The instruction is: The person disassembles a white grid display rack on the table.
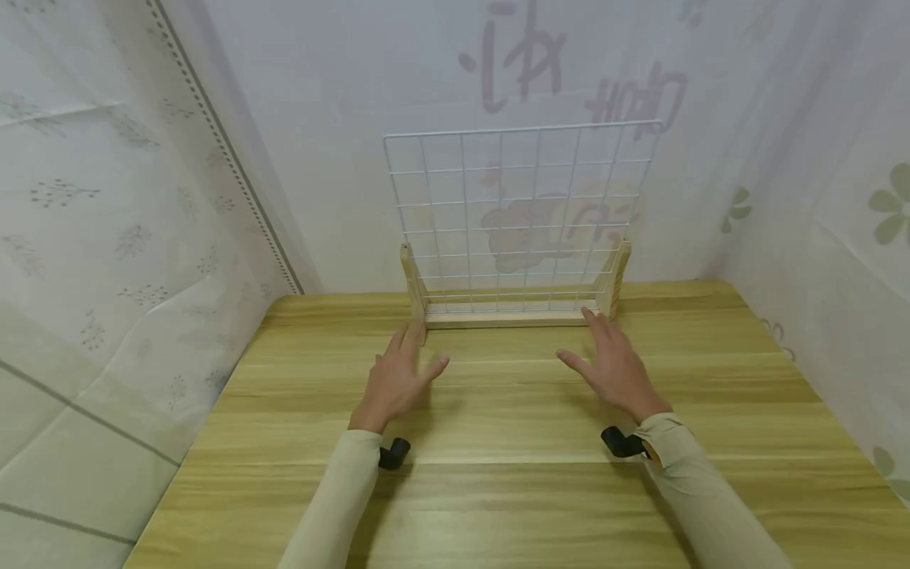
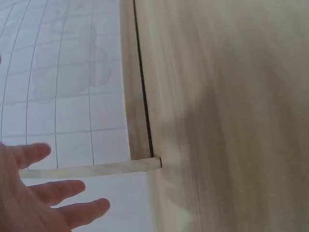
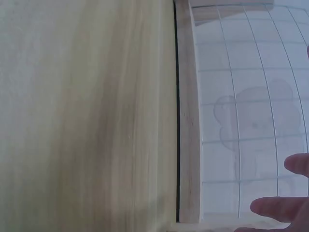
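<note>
A white wire grid panel (image 1: 519,209) stands upright in a wooden base at the back of the table. The base has a front rail (image 1: 508,320) and a side piece at each end. My left hand (image 1: 398,375) is by the left side piece (image 1: 414,284), fingers spread and thumb pointing inward. In the left wrist view its fingers (image 2: 58,191) extend toward that side piece and hold nothing. On the other side, my right hand (image 1: 617,371) reaches toward the right side piece (image 1: 617,276), its fingertips overlapping the rail's end in the head view. Spread fingers (image 3: 277,208) show beside the grid in the right wrist view.
The wood-grain table (image 1: 498,490) stretches from the base toward me. Behind it hangs a pale printed curtain (image 1: 320,158), with more patterned cloth (image 1: 839,237) along the right and left sides. Black wrist mounts (image 1: 622,442) sit at both cuffs.
</note>
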A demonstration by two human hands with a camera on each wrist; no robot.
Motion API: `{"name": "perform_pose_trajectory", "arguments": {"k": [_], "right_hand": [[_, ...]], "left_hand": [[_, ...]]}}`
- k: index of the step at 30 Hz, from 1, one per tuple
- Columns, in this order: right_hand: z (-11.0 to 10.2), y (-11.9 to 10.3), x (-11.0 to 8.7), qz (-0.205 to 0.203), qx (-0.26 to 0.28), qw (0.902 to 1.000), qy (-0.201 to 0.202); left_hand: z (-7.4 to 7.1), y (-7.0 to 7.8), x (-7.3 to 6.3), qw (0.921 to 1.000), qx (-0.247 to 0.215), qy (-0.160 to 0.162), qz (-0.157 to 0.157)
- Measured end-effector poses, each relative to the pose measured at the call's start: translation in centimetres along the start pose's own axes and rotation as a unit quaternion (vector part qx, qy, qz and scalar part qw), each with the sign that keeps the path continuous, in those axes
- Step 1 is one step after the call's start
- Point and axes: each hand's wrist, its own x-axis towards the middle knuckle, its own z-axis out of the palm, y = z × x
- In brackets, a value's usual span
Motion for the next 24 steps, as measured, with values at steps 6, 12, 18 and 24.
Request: {"name": "perform_pose_trajectory", "arguments": {"k": [6,12,18,24], "right_hand": [[-0.6,0.9,0.5,0.011,0.035,0.9993,0.01],[-1.0,1.3,0.7,0.014,0.046,0.9976,0.05],[-1.5,1.6,1.3,0.007,0.063,0.9892,0.132],[-2.4,1.9,2.4,0.04,0.156,0.9729,0.166]], "left_hand": [[-0.5,-0.4,0.9,0.9974,-0.068,0.019,-0.01],[-0.8,-0.8,2.0,0.9864,-0.162,0.019,-0.023],[-1.0,-1.7,3.4,0.9676,-0.251,0.025,-0.01],[-1.9,-2.0,5.1,0.9528,-0.301,0.033,-0.022]]}}
